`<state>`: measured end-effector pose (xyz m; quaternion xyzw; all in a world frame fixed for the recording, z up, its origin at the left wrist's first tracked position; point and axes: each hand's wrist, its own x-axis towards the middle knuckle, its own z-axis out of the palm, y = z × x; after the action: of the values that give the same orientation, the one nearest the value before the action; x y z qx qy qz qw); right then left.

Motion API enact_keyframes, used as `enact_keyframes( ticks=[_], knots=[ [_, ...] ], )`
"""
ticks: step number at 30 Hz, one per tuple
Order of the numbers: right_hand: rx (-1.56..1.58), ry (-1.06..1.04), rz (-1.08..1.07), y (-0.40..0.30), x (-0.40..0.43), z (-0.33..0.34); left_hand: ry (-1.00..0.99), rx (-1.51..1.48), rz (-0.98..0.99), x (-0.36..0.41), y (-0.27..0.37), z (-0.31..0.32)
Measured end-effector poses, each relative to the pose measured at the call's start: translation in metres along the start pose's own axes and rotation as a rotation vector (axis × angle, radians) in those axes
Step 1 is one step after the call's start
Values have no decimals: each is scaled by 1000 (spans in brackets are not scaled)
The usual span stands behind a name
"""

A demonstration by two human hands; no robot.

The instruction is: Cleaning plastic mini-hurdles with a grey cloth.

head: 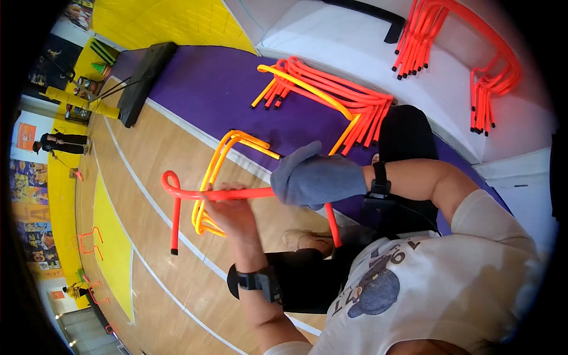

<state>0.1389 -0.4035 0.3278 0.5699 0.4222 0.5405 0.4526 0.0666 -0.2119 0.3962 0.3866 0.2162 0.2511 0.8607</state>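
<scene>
A red tubular training hurdle (239,194) with black-tipped legs is held in front of me. My left hand (228,213), bare, is closed around its top bar near the curled left corner. A grey-blue cloth or mitt (328,177) covers my right hand (310,179) and wraps the bar's other end, so those fingers are hidden. Yellow hurdles (215,164) lie just behind, partly on the wooden floor and partly on the purple strip. Farther up, red hurdles (337,84) stand nested with a yellow hurdle (310,88) at their near side.
More red hurdles (479,26) hang or rest at the white wall, upper right. A padded black base (148,84) carries a yellow post. Across the court are a person in black (66,143), a person in yellow (77,290) and several standing hurdles (91,242). My knees are bent close by.
</scene>
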Motion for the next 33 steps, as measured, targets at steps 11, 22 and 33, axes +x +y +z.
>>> enact_keyframes(
  ticks=[11,22,33],
  knots=[
    [548,-145,9,53,2,-5,-168,-262,-175,38,33,-20],
    [603,121,96,74,4,-2,-185,-591,-288,22,19,-14],
    [2253,74,743,84,4,31,-347,-939,-132,7,71,-16]
  ],
)
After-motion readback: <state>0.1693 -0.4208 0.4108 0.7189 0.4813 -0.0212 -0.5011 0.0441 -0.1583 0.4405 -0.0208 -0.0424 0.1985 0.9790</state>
